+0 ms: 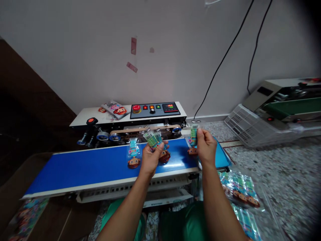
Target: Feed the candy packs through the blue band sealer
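Several clear plastic packets with barcodes and a cartoon face at the lower end are fanned out in my left hand, which is closed on them. My right hand pinches a single packet by its side, over the right end of the belt. One more packet lies flat on the blue conveyor belt, just left of my left hand. Behind the belt stands the band sealing machine with its control panel lit.
On the machine top lies a printed booklet. More packets fill a clear bin at lower right, and others sit in a cardboard box at lower left. A white plastic basket and a second machine stand right. A black cable hangs down the wall.
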Demonstrator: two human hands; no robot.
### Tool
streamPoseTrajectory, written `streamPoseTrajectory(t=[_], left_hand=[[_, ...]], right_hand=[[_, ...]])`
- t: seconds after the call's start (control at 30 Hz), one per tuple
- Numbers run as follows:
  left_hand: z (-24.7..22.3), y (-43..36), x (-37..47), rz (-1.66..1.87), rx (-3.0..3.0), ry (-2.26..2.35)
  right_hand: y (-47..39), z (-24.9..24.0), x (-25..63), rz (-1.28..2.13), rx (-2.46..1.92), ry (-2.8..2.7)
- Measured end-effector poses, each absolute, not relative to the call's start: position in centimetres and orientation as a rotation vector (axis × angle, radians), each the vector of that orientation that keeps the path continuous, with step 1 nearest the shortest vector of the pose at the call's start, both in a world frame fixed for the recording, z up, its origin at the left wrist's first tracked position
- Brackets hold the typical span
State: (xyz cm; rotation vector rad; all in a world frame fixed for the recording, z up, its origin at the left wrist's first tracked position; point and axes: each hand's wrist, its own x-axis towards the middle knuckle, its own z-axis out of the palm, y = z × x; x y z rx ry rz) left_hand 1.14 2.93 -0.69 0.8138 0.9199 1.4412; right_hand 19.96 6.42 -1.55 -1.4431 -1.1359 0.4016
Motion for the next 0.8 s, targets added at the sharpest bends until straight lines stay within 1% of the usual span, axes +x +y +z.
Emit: streamPoseTrajectory(t=[0.17, 0.23, 0.33, 0.4, 0.47, 0.5, 0.53, 0.6, 0.67, 0.73, 0.8], left_hand=[[-0.4, 2.8, 1.4, 1.409, 0.796, 0.934], [-0.6, 2.7, 1.6, 1.387, 0.806, 0.959], [-1.0, 2.7, 1.7, 1.390, 0.811, 1.014], [-1.3, 2.7, 1.6, 1.406, 0.803, 1.031], [-1.4, 2.9, 1.6, 1.405, 0.797, 1.026], [-1.5, 2.9, 1.5, 1.406, 0.796, 1.016], [-1.5, 3.0, 1.5, 1.408, 0.797, 1.001], [-1.6, 3.0, 1.5, 1.418, 0.809, 0.967], [-1.6, 3.0, 1.6, 1.437, 0.827, 0.949], [-1.6, 3.0, 1.6, 1.445, 0.831, 0.950], [-1.4, 3.0, 1.5, 1.447, 0.818, 0.949]], right_hand=[[7.9, -3.4, 22.8, 0.105, -1.941, -1.363], [8.3, -3.6, 22.2, 0.091, -2.090, -1.403], [8.7, -3.4, 20.4, 0.139, -2.156, -1.496], [8.6, -3.0, 19.2, 0.150, -2.080, -1.566], [8.2, -2.5, 18.0, 0.169, -1.890, -1.572], [7.9, -2.2, 17.4, 0.236, -1.756, -1.550], [7.5, -1.9, 16.8, 0.361, -1.606, -1.526], [6.6, -1.5, 15.6, 0.713, -1.309, -1.476], [5.8, -1.4, 14.4, 0.971, -1.110, -1.407], [5.3, -1.3, 13.6, 1.009, -1.055, -1.316], [5.2, -1.3, 13.7, 0.918, -1.058, -1.210]])
